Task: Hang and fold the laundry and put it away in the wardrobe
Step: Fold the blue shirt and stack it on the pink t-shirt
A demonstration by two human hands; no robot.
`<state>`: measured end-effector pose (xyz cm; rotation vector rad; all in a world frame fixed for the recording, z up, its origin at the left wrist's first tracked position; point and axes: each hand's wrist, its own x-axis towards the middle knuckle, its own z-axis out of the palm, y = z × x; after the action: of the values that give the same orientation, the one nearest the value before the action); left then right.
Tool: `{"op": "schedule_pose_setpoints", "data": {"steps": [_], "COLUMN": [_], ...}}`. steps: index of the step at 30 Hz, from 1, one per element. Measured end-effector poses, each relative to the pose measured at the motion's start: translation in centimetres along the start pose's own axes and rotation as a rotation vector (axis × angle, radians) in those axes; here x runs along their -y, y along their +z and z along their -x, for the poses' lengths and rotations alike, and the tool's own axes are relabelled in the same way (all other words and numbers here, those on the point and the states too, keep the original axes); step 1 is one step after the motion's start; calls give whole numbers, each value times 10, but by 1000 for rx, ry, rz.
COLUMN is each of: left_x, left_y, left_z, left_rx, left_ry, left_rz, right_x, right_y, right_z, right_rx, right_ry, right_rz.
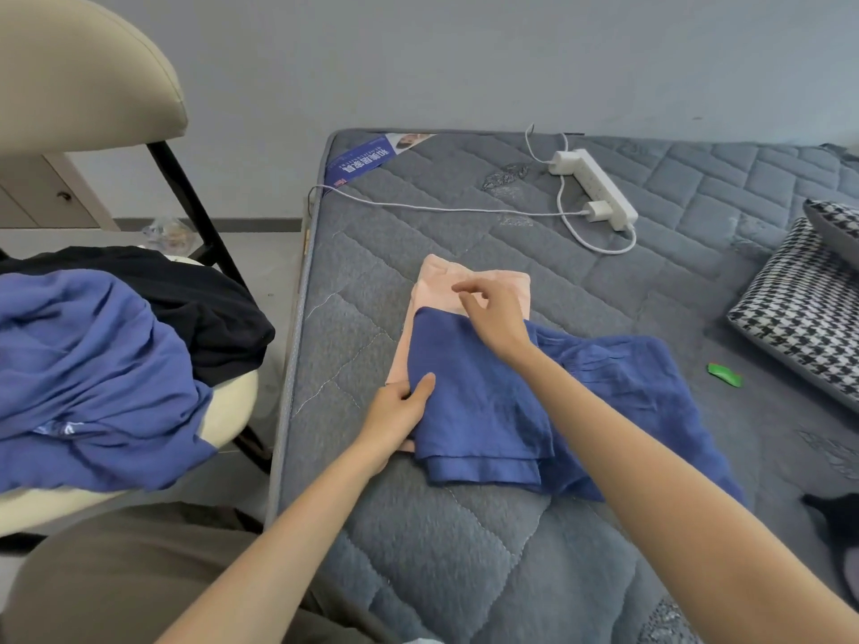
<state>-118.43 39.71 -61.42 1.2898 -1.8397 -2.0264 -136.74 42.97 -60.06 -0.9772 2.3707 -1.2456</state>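
1 thumb [425, 385] atop cloth [481, 402], L hand [395, 411]

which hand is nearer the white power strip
Right. The right hand is over the peach garment, short of the power strip; the left hand holds the blue garment, farther off.

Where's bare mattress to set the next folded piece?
Free: near mattress strip below the blue garment; band between pink garment and power strip. Crowded: centre, with both garments, left hand and right hand; right edge by the pillow; chair is piled.
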Motion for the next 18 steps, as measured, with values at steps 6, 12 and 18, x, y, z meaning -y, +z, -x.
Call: {"op": "schedule_pose_setpoints", "data": {"steps": [6, 12, 18], "left_x": [-13, -25, -55], "left_y": [14, 28, 52], "left_z": [0, -1, 3], "left_rx": [-54, -84, -77], "left_ry": [69, 210, 330], "left_rz": [13, -59, -194], "right_x": [-60, -118, -159], "right_y": [-69, -121, -154], "right_z": [57, 111, 138], "right_rx": [-208, -230, -56], "right_ry": [81, 209, 512], "right_rz": [271, 512, 651]}}
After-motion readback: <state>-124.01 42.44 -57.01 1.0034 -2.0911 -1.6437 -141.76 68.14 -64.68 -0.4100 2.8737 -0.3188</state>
